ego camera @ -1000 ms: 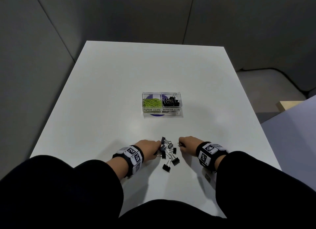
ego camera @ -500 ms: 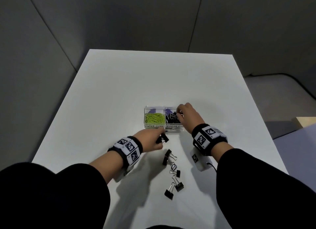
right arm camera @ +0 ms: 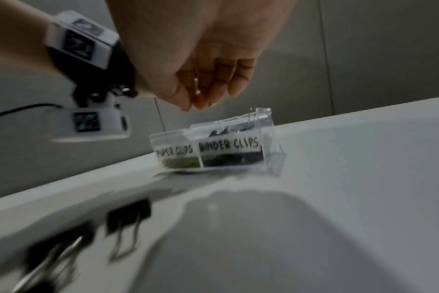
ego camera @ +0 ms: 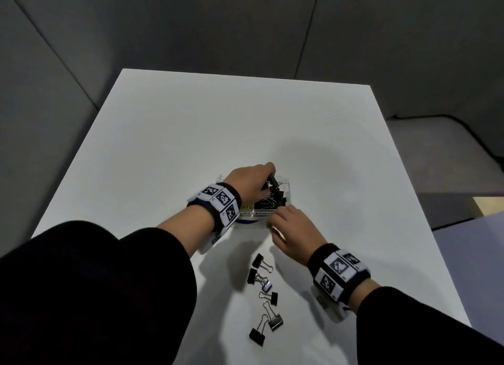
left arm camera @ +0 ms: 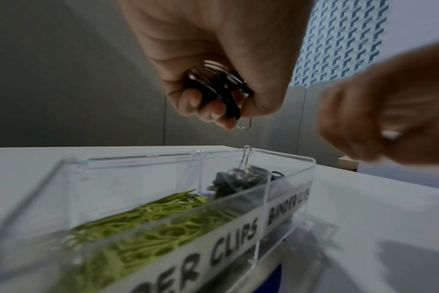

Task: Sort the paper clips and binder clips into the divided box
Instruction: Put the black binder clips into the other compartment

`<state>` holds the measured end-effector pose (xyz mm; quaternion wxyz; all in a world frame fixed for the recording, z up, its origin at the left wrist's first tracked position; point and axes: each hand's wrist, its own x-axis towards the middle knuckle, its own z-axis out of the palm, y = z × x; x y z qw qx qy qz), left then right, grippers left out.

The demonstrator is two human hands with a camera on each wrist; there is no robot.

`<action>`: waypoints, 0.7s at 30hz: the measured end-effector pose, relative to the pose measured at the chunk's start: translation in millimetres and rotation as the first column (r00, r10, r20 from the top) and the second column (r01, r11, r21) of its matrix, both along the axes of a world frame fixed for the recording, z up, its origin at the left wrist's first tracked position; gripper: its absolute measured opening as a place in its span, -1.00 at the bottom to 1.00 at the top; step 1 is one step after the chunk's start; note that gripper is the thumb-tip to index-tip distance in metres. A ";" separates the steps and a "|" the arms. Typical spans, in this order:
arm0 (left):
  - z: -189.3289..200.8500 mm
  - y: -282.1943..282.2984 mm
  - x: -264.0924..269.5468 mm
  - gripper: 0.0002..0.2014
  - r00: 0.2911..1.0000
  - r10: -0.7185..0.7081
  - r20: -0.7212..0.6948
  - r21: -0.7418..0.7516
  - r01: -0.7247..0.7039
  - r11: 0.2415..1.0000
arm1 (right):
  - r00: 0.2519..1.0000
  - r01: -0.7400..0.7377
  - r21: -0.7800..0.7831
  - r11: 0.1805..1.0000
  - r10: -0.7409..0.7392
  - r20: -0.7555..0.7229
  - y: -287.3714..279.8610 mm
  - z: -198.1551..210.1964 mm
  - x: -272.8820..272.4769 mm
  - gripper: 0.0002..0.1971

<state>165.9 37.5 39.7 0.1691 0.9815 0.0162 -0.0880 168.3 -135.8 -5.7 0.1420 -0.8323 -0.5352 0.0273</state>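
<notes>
Left hand grips a bunch of binder clips over the box's right compartment. Right hand slack, empty. Six loose clips near counter's front edge.

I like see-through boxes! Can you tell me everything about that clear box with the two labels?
The clear plastic divided box sits lidless on the white table, over something blue. A wall splits it: green paper clips fill the side labelled PAPER CLIPS, black binder clips the side labelled BINDER CLIPS. The left hand holds more binder clips above it.
</notes>
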 end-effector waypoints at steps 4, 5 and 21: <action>-13.3 -14.2 6.3 -0.69 0.997 -0.073 -0.038 0.039 0.074 0.996 | 0.983 -0.153 -0.108 0.982 0.140 -0.123 -25.8 -16.1 -27.7 -0.70; -16.9 -16.3 6.5 -0.68 0.995 -0.091 -0.046 0.047 0.093 0.995 | 0.976 -0.188 -0.160 0.969 0.166 -0.140 -30.1 -19.7 -33.6 -0.61; -25.8 -41.2 -67.7 -0.70 0.953 -0.301 -0.044 0.114 0.304 0.946 | 0.979 -0.099 -0.219 0.971 0.056 -0.194 -58.2 -34.6 -58.7 -0.64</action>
